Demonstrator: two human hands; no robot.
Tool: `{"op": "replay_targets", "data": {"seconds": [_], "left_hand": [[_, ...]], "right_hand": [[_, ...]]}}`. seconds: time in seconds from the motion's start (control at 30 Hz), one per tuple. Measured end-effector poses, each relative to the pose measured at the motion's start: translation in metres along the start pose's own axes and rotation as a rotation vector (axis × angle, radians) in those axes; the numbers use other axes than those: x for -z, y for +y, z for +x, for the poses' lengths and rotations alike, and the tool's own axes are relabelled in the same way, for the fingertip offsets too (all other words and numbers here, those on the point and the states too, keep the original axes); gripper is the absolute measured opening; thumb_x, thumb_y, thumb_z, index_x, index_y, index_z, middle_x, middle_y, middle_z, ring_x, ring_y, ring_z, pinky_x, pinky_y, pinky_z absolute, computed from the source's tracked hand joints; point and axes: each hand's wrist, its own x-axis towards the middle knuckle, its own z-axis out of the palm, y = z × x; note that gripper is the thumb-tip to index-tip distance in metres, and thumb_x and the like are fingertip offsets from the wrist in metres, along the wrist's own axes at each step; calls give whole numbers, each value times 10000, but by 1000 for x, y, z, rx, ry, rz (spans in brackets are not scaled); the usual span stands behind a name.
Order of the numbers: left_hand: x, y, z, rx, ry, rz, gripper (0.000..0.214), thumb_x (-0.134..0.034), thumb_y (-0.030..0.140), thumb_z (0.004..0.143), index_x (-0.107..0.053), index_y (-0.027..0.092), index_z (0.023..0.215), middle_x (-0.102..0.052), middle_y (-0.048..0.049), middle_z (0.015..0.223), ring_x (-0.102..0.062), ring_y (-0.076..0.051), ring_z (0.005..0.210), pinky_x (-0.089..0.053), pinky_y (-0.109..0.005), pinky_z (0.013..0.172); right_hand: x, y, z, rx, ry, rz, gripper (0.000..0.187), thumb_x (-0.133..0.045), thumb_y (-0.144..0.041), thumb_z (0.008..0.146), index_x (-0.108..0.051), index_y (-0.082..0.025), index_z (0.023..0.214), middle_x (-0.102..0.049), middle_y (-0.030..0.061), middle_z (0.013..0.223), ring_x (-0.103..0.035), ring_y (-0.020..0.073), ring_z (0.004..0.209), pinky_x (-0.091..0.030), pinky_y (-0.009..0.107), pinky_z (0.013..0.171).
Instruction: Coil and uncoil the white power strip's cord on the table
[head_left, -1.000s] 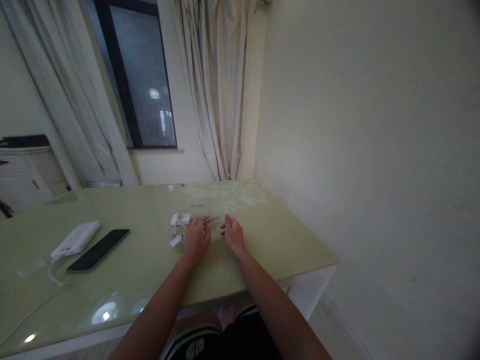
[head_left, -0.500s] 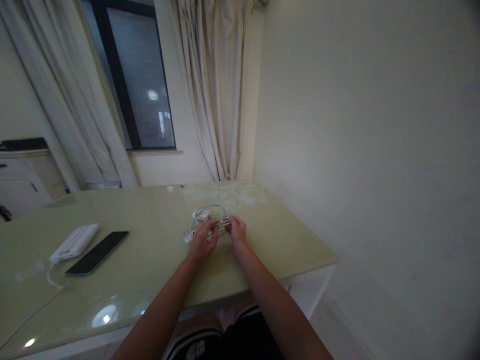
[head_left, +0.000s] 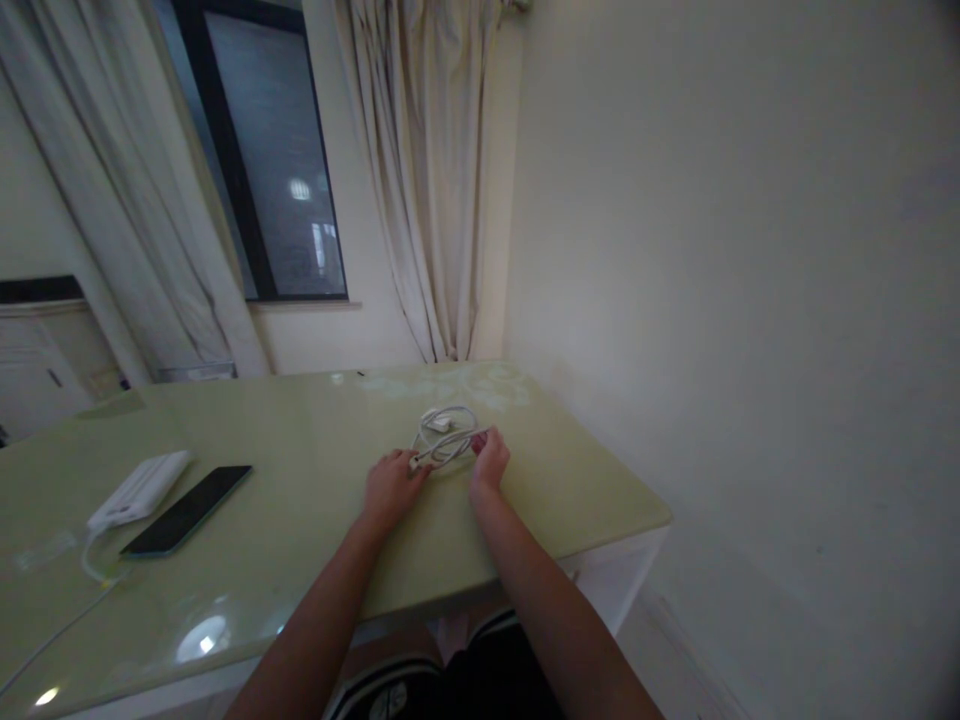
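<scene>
A white cable point(head_left: 454, 452) is gathered in loose loops on the pale green tabletop, between my two hands. A small white block point(head_left: 438, 422) lies at the back of the loops. My left hand point(head_left: 392, 487) rests low over the table, its fingertips closed on the cable's left end, where a small white piece shows; the fingers partly hide it. On the other side my right hand point(head_left: 490, 462) pinches the right side of the loops between thumb and fingers.
Left on the table point(head_left: 300, 520) lie a white power bank point(head_left: 141, 488) with a white cord point(head_left: 60, 632) and a dark phone point(head_left: 187, 512). A plain wall point(head_left: 712, 300) borders the table's right side. Curtains point(head_left: 420, 180) hang behind it.
The loops and the white block have shifted right and spread wider. My hands have moved apart, the left one sliding left off the bunched strands. The two-pin plug seen at left is no longer visible.
</scene>
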Motion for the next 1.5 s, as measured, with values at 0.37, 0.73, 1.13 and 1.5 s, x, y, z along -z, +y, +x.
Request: {"op": "replay_targets", "data": {"seconds": [0.37, 0.73, 1.13, 1.5], "left_hand": [[-8, -4, 6, -30, -2, -308, 394, -458, 494, 960, -699, 183, 980, -701, -94, 925, -642, -224, 830, -475, -331, 781], [0, -4, 11, 116, 73, -526, 486, -423, 629, 903, -652, 202, 862, -644, -36, 731, -605, -225, 734, -493, -351, 733], [-4, -13, 17, 274, 422, -676, 554, -497, 618, 899, -598, 152, 1182, -574, -134, 1160, -597, -248, 1062, -515, -428, 965], [-14, -17, 16, 152, 320, -399, 482, -503, 292, 867, -570, 115, 1311, -638, -182, 1241, -641, -281, 1117, -504, -457, 1027]], "right_hand": [[2, 6, 22, -1, 155, -132, 443, -489, -292, 783, -688, -128, 1143, -728, 134, 1075, -668, 238, 985, -526, 331, 849], [18, -5, 22, 104, -76, -232, 242, -574, -395, 854, -640, -191, 968, -728, 77, 963, -668, 213, 911, -491, 326, 868], [21, -45, -5, 266, -189, -162, 388, -619, -584, 864, -544, -209, 805, -528, -31, 701, -470, 129, 623, -394, 229, 600], [17, -23, -1, 346, -299, -523, 261, -686, -450, 858, -678, -190, 872, -651, 37, 819, -569, 194, 794, -440, 289, 761]]}}
